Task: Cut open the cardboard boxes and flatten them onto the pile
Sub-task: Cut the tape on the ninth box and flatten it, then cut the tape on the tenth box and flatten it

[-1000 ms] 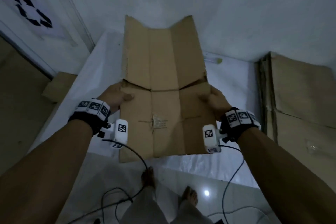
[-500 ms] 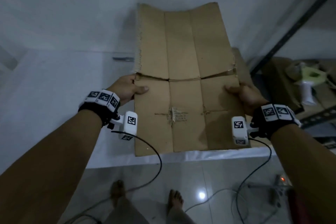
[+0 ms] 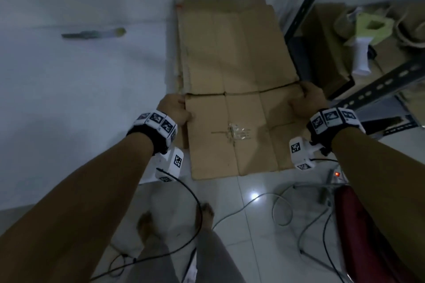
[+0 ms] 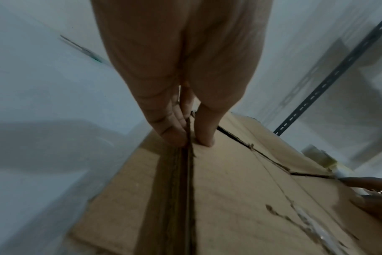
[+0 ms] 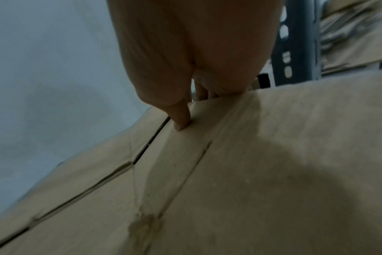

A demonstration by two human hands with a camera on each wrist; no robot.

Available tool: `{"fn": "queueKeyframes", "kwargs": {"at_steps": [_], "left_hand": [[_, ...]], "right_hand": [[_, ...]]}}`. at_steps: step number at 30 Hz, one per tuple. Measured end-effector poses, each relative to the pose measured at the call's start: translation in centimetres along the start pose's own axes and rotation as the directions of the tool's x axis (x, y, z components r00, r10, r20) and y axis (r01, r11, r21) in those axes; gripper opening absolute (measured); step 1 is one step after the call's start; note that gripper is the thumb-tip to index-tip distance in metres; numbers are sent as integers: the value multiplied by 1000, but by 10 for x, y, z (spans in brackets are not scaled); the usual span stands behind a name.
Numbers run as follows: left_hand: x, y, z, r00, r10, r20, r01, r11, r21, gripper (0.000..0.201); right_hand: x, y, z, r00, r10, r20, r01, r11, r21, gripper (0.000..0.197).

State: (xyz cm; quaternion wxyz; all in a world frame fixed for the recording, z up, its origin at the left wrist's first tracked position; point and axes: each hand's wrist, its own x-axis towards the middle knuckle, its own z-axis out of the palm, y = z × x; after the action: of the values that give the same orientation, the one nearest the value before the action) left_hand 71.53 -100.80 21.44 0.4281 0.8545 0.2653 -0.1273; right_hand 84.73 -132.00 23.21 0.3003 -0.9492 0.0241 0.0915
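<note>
Both our hands hold one flattened box by its side edges, arms stretched forward and down. Our left hand pinches the left edge, thumb on top and fingers underneath, as the left wrist view shows. Our right hand grips the right edge the same way, its thumb pressed on the upper face beside a slit between flaps. The box lies level over the pile of flat cardboard, whose edges show along its left side; whether it rests on the pile we cannot tell. A scrap of clear tape clings to its middle. Square black-and-white markers sit on our wristbands; we can read no words anywhere. A knife lies on the white table to the left, well apart.
</note>
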Motion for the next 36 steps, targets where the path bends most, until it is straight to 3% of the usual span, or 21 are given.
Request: {"fn": "queueKeyframes", "kwargs": {"at_steps": [3, 6, 10, 13, 17, 20, 22, 27, 30, 31, 33, 36], "left_hand": [[12, 3, 2, 995, -31, -90, 36, 998, 48, 30], [22, 3, 3, 978, -32, -208, 19, 998, -62, 33], [42, 9, -6, 939, 44, -341, -59, 998, -32, 18], [60, 14, -16, 931, 71, -357, -74, 997, 5, 10], [72, 7, -10, 934, 47, -355, -46, 999, 12, 8], [71, 4, -10, 936, 53, -348, -45, 998, 33, 12], [65, 7, -19, 950, 71, -305, -66, 997, 26, 22], [43, 0, -67, 973, 63, -222, -52, 997, 55, 58], [23, -19, -117, 976, 46, -214, -31, 997, 70, 57], [14, -29, -134, 975, 43, -218, -30, 997, 66, 55], [-11, -54, -177, 968, 38, -247, -26, 998, 51, 52], [-40, -91, -225, 955, 8, -296, 2, 999, 35, 47]], "right_hand": [[10, 7, 6, 999, -43, -21, 43, 999, -1, 47], [26, 1, 11, 1000, -29, 5, 29, 999, -29, 54], [58, -20, 25, 999, -52, -6, 52, 997, -60, 52], [84, -23, 34, 998, 31, 59, -25, 996, -86, 51], [97, -24, 45, 987, 129, 92, -96, 948, -303, 41], [94, -31, 49, 990, 45, 132, 8, 928, -374, 62], [82, -49, 45, 989, 37, 145, 31, 898, -439, 69], [40, -110, 38, 995, -9, 102, 54, 893, -446, 56], [-1, -170, 34, 980, 2, 199, 93, 880, -465, 58], [-16, -187, 39, 985, 6, 170, 73, 888, -455, 66], [-41, -227, 63, 993, -48, 106, 93, 875, -476, 79], [-73, -277, 94, 971, -137, 195, 207, 889, -408, 78]]}}
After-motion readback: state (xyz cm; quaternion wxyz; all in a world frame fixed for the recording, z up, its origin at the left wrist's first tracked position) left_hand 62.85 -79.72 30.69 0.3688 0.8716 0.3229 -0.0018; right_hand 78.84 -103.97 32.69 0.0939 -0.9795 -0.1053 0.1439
